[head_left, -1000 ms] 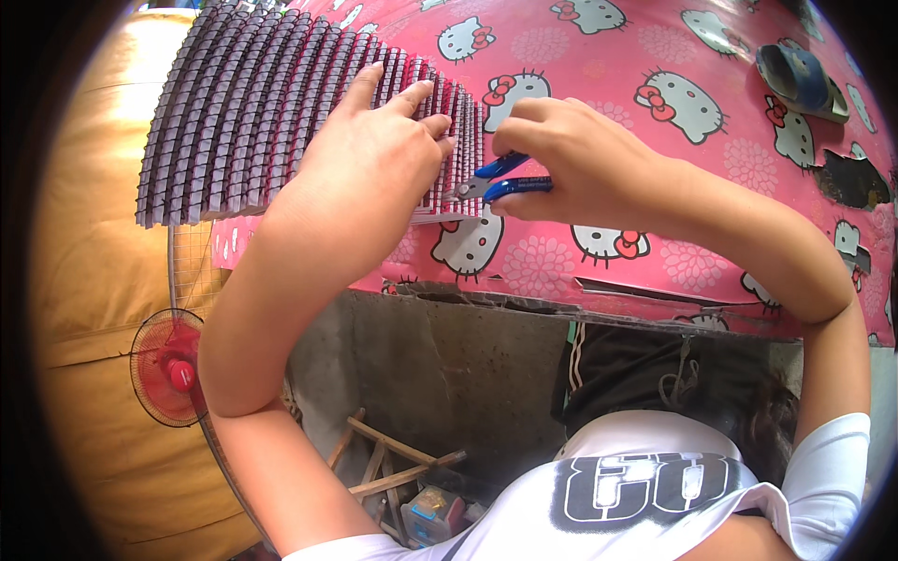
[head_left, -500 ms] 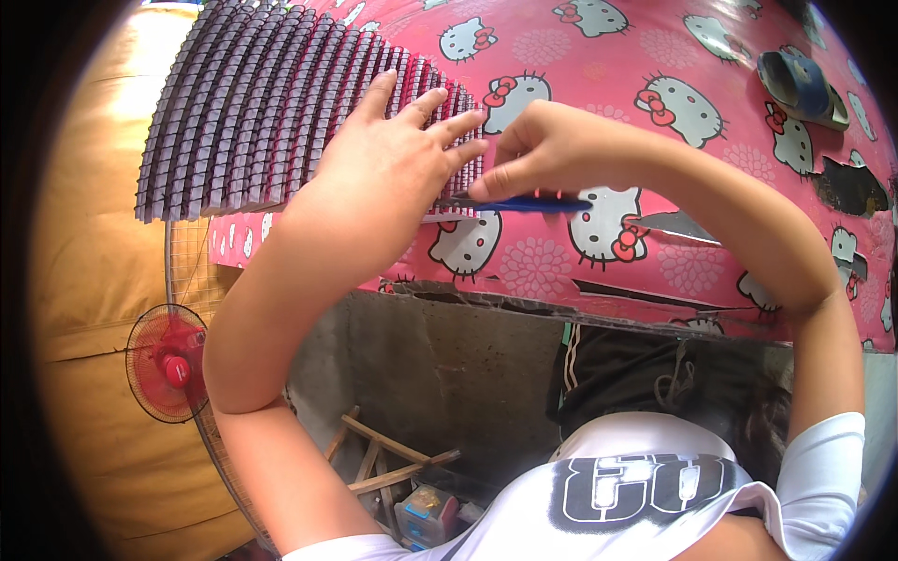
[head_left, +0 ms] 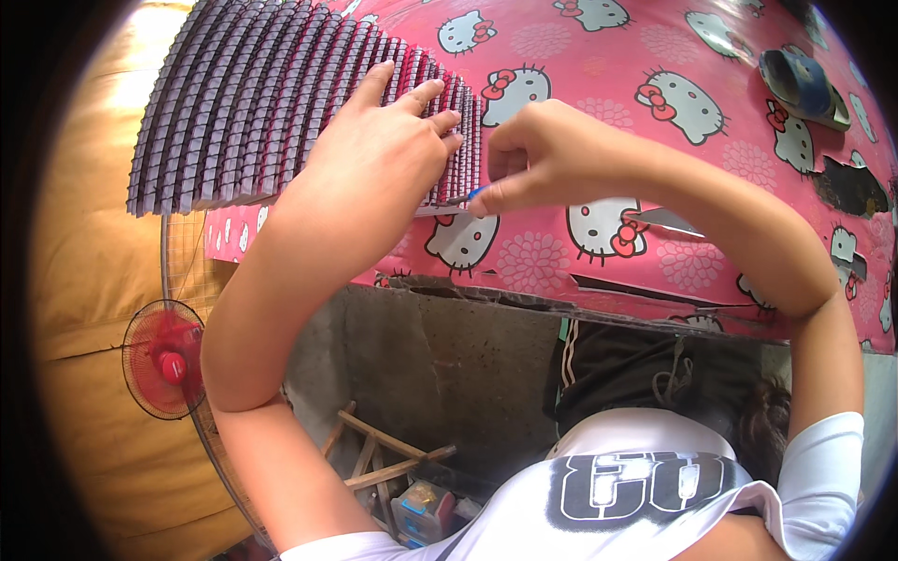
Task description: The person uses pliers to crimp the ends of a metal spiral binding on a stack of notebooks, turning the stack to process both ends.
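A broad set of side-by-side greyish-lavender strips, crossed by black thread-like lines, lies at the back left. My left hand rests flat on its right part, fingers apart. In my right hand, thumb and curled fingers pinch a slim blue-handled tool. Its thin dark tip is at the near right corner of the strips, below my left fingers. Most of the handle is hidden by my hand, so I cannot tell the tool's exact kind.
The strips lie on a table with a pink cartoon-cat cover, torn along its front edge. A blue slipper sits at the far right. A red fan stands left below the table, and wooden bars lie beneath.
My right hand has turned, and the blue handle, earlier stretched out to the right, now shows only a short end by the thumb. My left hand's fingers have shifted slightly left and away.
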The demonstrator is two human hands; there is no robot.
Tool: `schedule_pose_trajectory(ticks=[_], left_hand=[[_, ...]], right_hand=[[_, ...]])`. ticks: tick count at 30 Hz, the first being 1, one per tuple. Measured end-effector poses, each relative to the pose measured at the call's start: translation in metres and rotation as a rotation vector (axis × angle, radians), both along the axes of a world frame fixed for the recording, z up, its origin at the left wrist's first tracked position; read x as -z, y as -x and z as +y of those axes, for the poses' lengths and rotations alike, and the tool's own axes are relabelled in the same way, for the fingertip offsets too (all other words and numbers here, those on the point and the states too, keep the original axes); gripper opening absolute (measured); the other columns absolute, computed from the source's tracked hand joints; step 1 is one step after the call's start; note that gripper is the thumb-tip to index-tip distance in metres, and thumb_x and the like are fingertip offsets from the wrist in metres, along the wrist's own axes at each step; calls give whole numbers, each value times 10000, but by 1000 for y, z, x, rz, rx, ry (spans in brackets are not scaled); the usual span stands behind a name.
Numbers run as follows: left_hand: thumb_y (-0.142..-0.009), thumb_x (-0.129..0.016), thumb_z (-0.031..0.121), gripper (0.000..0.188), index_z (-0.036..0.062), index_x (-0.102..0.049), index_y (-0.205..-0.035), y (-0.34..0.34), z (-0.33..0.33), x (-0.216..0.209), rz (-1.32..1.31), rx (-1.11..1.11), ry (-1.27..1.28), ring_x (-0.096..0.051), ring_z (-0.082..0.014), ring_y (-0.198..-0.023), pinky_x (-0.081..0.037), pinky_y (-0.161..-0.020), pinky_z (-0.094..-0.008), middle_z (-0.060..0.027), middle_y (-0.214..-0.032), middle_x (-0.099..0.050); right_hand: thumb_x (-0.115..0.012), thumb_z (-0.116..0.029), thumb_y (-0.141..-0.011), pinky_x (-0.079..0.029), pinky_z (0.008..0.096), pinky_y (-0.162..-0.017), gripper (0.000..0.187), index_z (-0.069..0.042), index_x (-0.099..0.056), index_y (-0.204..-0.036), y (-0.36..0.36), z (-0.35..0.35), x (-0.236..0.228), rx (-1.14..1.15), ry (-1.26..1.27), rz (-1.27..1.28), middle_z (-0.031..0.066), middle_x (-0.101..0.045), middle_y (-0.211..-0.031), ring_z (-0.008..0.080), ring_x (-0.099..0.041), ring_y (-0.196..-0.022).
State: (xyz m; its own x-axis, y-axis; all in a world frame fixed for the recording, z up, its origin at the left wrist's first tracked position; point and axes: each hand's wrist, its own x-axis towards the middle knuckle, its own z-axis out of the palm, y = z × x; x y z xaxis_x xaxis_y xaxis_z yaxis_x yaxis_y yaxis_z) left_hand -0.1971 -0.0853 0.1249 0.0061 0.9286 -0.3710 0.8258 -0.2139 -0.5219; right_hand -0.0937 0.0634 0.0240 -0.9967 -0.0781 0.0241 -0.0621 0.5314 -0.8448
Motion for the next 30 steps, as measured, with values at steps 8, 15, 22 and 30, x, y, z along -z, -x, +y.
schedule_pose_trajectory(ticks=[8, 15, 22, 30], left_hand=[[-787, -551, 3, 503, 114, -605, -1275, -2, 4, 9, 24, 20, 70, -419, -234, -1355, -254, -1149, -475, -24, -1336, -586], [-789, -530, 4, 435, 71, -651, -1201, -5, 4, 3, -49, -36, 58, -445, -232, -1334, -262, -1149, -466, -56, -1334, -588], [-780, -577, 13, 474, 95, -625, -1244, -5, 5, 10, 33, -19, 73, -425, -216, -1351, -266, -1140, -461, -39, -1355, -571], [-782, -581, 10, 469, 90, -622, -1242, -8, 9, 12, 45, -46, 151, -426, -204, -1348, -270, -1121, -486, -36, -1343, -577]], right_hand=[[-745, -376, -779, -513, 444, -783, 476, 17, -622, -1017, -17, -6, 4, 80, -100, 113, 191, -660, -915, 332, -657, -914], [-764, -341, -756, -479, 411, -806, 403, -24, -605, -949, -18, -2, 30, 126, -487, 599, 135, -609, -915, 301, -621, -948], [-774, -425, -763, -492, 347, -567, 448, 11, -677, -797, -2, 8, -5, 51, 60, -235, 129, -654, -694, 238, -653, -644], [-768, -376, -748, -502, 399, -727, 427, -14, -651, -941, -15, 3, 11, 58, -363, 258, 132, -653, -855, 275, -656, -836]])
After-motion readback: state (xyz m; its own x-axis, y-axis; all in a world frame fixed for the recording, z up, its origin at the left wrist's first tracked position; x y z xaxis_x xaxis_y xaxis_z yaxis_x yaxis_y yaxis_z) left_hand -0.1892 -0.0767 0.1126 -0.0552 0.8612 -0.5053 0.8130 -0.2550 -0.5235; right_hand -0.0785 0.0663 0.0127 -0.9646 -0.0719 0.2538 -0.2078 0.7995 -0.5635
